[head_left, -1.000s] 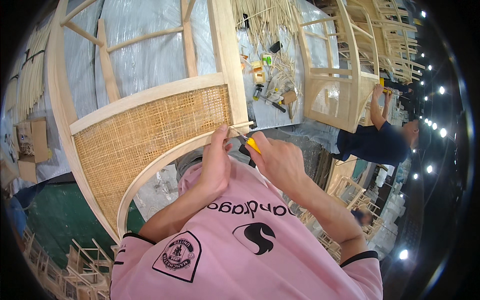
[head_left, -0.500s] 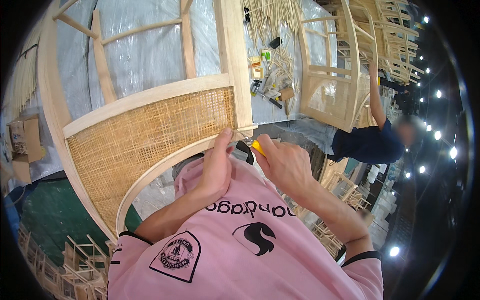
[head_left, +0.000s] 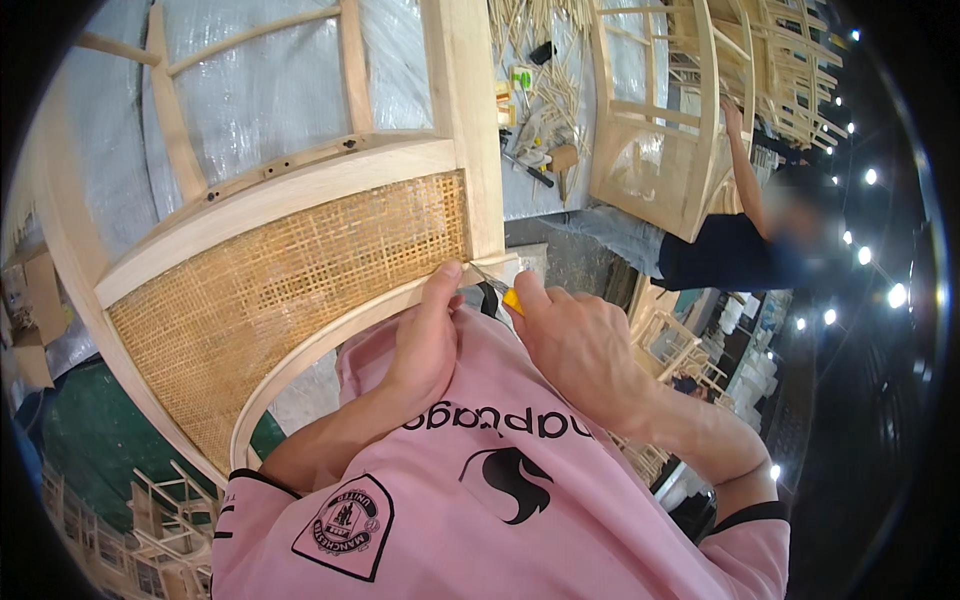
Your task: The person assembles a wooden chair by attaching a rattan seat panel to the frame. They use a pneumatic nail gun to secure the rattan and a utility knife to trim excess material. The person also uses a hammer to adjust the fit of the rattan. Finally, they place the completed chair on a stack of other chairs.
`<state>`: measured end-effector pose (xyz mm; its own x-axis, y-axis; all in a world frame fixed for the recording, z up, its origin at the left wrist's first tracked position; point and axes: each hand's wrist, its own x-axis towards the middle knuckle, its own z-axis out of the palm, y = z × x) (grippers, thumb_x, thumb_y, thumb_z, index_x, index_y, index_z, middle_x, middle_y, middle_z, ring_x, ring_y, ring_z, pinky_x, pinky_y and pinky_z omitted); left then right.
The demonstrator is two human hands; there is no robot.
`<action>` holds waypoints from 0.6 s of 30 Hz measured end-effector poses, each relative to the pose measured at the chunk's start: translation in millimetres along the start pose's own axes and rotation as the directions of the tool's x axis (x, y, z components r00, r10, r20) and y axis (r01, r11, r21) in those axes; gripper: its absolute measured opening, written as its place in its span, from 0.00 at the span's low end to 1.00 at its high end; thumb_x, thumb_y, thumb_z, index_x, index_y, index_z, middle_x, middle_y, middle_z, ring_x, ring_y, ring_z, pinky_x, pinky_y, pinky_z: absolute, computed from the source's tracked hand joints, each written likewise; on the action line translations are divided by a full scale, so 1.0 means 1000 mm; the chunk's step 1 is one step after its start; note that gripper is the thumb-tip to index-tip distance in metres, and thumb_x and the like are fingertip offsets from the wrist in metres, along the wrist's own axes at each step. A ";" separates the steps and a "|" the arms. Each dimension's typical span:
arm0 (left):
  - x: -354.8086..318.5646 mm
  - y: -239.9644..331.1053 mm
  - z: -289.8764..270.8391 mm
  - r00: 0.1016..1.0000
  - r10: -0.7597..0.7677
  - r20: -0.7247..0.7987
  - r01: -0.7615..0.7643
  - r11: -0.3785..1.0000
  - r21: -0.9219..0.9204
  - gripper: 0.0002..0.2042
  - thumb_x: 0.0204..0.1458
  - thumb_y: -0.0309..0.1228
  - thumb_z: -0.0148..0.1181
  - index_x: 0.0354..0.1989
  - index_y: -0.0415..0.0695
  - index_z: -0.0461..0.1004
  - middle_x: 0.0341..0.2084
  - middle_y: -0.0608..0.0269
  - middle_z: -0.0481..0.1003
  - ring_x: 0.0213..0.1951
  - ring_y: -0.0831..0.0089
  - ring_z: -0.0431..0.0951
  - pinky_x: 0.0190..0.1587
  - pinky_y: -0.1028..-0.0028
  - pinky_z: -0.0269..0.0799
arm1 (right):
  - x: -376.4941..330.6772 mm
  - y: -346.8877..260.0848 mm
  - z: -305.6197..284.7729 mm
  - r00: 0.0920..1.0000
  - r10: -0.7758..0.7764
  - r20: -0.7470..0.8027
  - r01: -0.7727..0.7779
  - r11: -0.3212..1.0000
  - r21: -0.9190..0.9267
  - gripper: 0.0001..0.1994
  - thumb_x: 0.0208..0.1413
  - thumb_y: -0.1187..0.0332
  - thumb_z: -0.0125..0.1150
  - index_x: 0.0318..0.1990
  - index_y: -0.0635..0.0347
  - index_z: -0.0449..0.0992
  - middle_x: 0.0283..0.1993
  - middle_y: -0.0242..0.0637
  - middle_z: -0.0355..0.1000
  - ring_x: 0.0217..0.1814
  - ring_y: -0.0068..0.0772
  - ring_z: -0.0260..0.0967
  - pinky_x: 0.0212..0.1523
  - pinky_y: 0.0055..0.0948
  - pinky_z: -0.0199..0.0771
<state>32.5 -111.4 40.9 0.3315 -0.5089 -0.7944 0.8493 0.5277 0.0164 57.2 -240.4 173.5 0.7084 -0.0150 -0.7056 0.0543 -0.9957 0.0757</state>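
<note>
A pale wooden chair frame (head_left: 478, 150) stands before me, with a woven cane panel (head_left: 300, 250) set in it. A curved wooden strip (head_left: 320, 337) borders the panel's lower edge. My left hand (head_left: 425, 335) grips that curved edge near its right end, thumb on top and the other fingers partly hidden below. In my right hand (head_left: 580, 340) is a yellow-handled knife (head_left: 513, 300), its thin blade pointing up and left. The blade tip lies at the panel's lower right corner, just right of my left thumb; whether it touches the wood I cannot tell.
Beyond the frame, a plastic-covered table (head_left: 530, 190) carries cane strips (head_left: 530, 25), a wooden mallet (head_left: 563, 158) and other small tools. At right, a person in a dark shirt (head_left: 715, 250) reaches to another chair (head_left: 650, 180). A cardboard box (head_left: 35, 300) sits at left; stacked chairs (head_left: 150, 530) stand lower left.
My view has shifted slightly, so the chair frame's upper part appears farther left. The knife's blade shows more plainly at the corner. Both hands keep their grips.
</note>
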 end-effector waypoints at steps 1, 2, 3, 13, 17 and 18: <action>0.001 -0.002 -0.002 1.000 -0.007 0.005 0.007 1.000 -0.013 0.21 0.68 0.48 0.53 0.59 0.46 0.69 0.51 0.69 0.74 0.53 0.78 0.68 0.59 0.71 0.59 | 0.000 -0.002 -0.001 1.000 0.009 0.013 -0.009 1.000 -0.006 0.11 0.65 0.63 0.61 0.42 0.59 0.67 0.27 0.41 0.75 0.27 0.48 0.77 0.26 0.46 0.75; 0.004 -0.004 -0.003 1.000 -0.009 0.010 0.009 1.000 -0.026 0.21 0.68 0.48 0.53 0.59 0.45 0.70 0.51 0.69 0.74 0.53 0.78 0.68 0.59 0.71 0.59 | 0.001 -0.003 0.000 1.000 0.015 0.022 -0.014 1.000 -0.012 0.11 0.65 0.63 0.62 0.42 0.59 0.67 0.27 0.41 0.76 0.28 0.48 0.78 0.26 0.46 0.75; 0.006 -0.006 -0.005 1.000 -0.011 0.014 0.011 0.999 -0.038 0.21 0.68 0.48 0.52 0.59 0.45 0.70 0.51 0.68 0.74 0.52 0.78 0.68 0.59 0.71 0.59 | 0.003 -0.003 0.001 0.999 0.019 0.034 -0.019 1.000 -0.017 0.11 0.65 0.63 0.62 0.42 0.59 0.67 0.28 0.41 0.76 0.28 0.48 0.78 0.26 0.46 0.75; 0.005 -0.004 -0.003 0.992 0.101 0.076 -0.106 0.992 0.065 0.21 0.69 0.48 0.50 0.61 0.47 0.70 0.56 0.68 0.75 0.56 0.79 0.69 0.60 0.69 0.58 | 0.008 0.032 0.079 0.937 0.129 -0.323 0.087 0.813 0.576 0.09 0.67 0.64 0.61 0.44 0.59 0.69 0.23 0.40 0.75 0.23 0.43 0.76 0.25 0.39 0.73; 0.004 -0.012 0.004 0.976 0.205 -0.073 -0.199 0.976 0.087 0.22 0.67 0.49 0.55 0.59 0.44 0.72 0.52 0.68 0.74 0.54 0.78 0.69 0.61 0.69 0.58 | -0.003 0.048 0.079 0.901 0.328 -0.285 0.112 0.459 0.881 0.09 0.66 0.68 0.60 0.48 0.58 0.70 0.23 0.45 0.74 0.21 0.48 0.74 0.24 0.39 0.71; 0.006 -0.014 0.006 0.963 0.248 -0.108 -0.240 0.967 0.079 0.23 0.66 0.49 0.58 0.58 0.41 0.73 0.50 0.68 0.74 0.52 0.78 0.68 0.62 0.69 0.59 | -0.006 0.051 0.086 0.907 0.344 -0.243 0.038 0.508 0.861 0.11 0.65 0.68 0.61 0.50 0.59 0.70 0.26 0.48 0.76 0.25 0.53 0.76 0.26 0.43 0.73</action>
<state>25.2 -126.0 39.7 0.4853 -0.2857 -0.8264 0.7747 0.5787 0.2549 -4.4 -299.2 120.8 0.8321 -0.3336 -0.4430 -0.5512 -0.5853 -0.5947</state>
